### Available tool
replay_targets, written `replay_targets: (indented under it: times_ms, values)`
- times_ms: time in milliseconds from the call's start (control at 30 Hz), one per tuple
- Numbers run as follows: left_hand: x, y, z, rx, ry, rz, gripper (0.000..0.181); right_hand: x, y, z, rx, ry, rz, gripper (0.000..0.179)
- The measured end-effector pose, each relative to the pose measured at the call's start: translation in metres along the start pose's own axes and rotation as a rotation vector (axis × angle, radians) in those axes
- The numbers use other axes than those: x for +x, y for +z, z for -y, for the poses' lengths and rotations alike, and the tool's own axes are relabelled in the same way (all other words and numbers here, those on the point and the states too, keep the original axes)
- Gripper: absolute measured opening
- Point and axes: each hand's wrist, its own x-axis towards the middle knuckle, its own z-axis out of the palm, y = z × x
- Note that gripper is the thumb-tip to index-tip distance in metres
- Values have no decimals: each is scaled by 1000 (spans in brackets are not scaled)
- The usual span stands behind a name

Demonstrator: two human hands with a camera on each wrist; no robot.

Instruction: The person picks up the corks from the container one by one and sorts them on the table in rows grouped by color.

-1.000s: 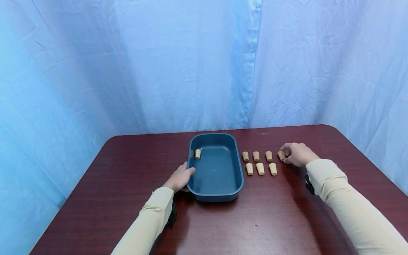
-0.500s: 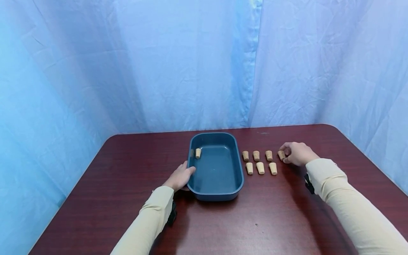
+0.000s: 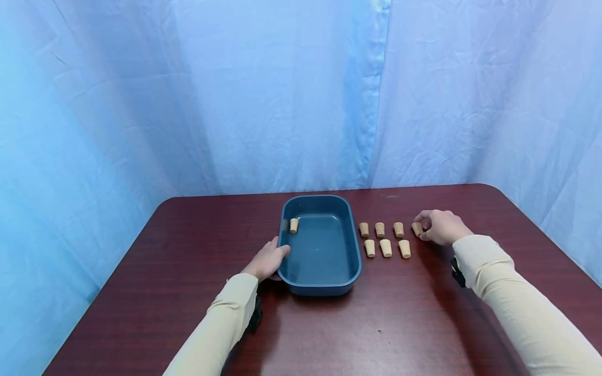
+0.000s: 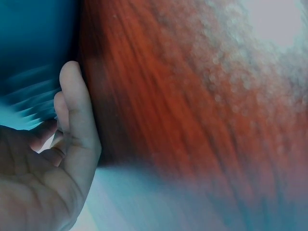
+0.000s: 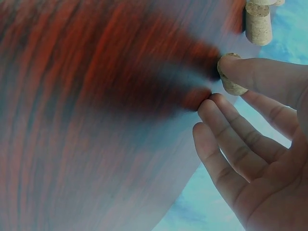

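Note:
My left hand [image 3: 266, 259] grips the left side of a deep blue rectangular tray [image 3: 322, 285], thumb over its rim; in the left wrist view the fingers [image 4: 77, 106] lie low against the outer wall. Inside, near the left wall, stands one cork stopper [image 3: 293, 225]. At the right end of the back row, my right hand [image 3: 442, 228] pinches a tilted cork stopper [image 5: 232, 77] between thumb and forefinger, close over the table. Its other fingers [image 5: 231, 144] are loosely extended. To its left are three brownish cork stoppers [image 3: 380, 230], with three paler stoppers [image 3: 386, 248] in front.
The dark red wooden table [image 3: 188, 256] has rounded far corners. Light blue curtains [image 3: 282, 94] hang behind it and at both sides. Both rows of stoppers lie just right of the tray.

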Motion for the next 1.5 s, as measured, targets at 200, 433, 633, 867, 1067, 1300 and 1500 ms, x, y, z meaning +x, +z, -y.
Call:
replay_targets:
  times_ms: [200, 433, 633, 867, 1067, 1300, 1500]
  values:
    - [1, 0, 1, 1, 2, 1, 59, 0, -1, -1, -2, 4, 3, 33]
    - [2, 0, 1, 3, -2, 0, 59, 0, -1, -3, 57, -7, 26, 41]
    - [2, 0, 0, 11, -7, -3, 60, -3, -6, -3, 93, -29, 59, 46]
    - [4, 1, 1, 21, -9, -2, 61, -6, -12, -2, 101, -63, 24, 46]
    - [3, 0, 2, 13, -3, -5, 60, -6, -20, 7, 130, -94, -24, 44]
    - [3, 0, 2, 14, -9, -7, 61, -6, -26, 29, 160, -143, -82, 38]
    - [3, 1, 2, 18, -11, -5, 60, -6, -31, 54, 170, -183, -121, 35]
